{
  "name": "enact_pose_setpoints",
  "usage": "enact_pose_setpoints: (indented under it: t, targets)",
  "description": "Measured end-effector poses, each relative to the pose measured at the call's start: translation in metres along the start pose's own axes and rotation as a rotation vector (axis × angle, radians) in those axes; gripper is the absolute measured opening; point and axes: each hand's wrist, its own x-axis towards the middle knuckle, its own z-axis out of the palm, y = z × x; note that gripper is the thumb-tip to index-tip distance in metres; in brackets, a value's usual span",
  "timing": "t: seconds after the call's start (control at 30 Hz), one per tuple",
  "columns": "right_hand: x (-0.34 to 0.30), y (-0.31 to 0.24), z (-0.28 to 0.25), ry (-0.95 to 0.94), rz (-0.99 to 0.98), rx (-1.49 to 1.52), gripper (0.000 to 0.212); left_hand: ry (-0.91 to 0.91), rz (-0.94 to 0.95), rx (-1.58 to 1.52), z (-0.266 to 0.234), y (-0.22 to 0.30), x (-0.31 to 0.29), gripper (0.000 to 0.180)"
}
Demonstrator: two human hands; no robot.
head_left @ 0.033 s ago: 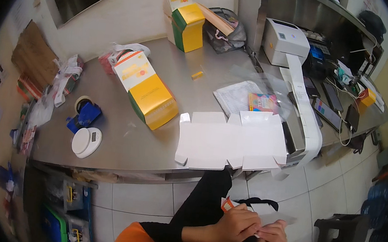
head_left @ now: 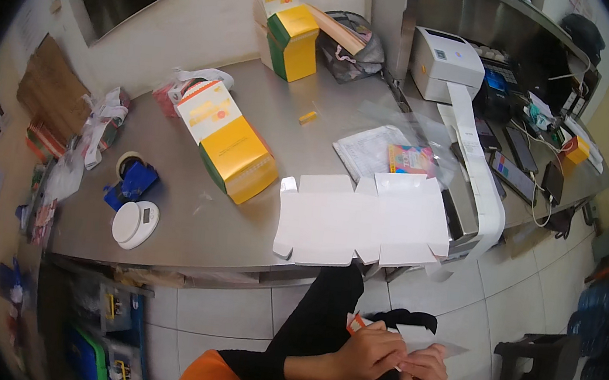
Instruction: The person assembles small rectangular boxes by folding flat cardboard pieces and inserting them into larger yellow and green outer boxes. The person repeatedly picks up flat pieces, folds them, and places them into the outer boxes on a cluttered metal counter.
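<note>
Over my lap, my left hand (head_left: 370, 354) and my right hand (head_left: 425, 367) pinch a piece of white cardboard (head_left: 415, 336) with an orange printed corner at its left end. My fingers are closed on it and hide its middle. The two hands are side by side, almost touching. In front of them, a flat, unfolded white carton (head_left: 331, 219) with cut flaps lies at the table's near edge. Left of that carton stands a yellow, white and green box (head_left: 238, 150). A similar box (head_left: 291, 36) stands farther back by the wall.
A white scale (head_left: 135, 224) and a blue tape dispenser (head_left: 132, 181) sit at the left of the metal table (head_left: 188, 237). To the right, a label printer (head_left: 447, 68) trails a long paper strip (head_left: 474, 163) near several phones. A dark stool (head_left: 535, 363) stands on the floor.
The cardboard in my hands has tilted slightly, so more of its white face shows above my fingers. My right hand has shifted a little left.
</note>
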Motion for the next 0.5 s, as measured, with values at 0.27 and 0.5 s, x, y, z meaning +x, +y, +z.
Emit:
enact_pose_setpoints:
  t: [0.27,0.5]
  targets:
    - [-0.004,0.007,0.012,-0.176,0.498,0.226,0.022,-0.029,0.097,0.222,-0.015,-0.019,-0.005,0.025]
    - [-0.022,0.032,0.020,-0.450,1.019,0.811,0.012,-0.144,0.158,0.531,-0.020,-0.019,-0.003,0.058]
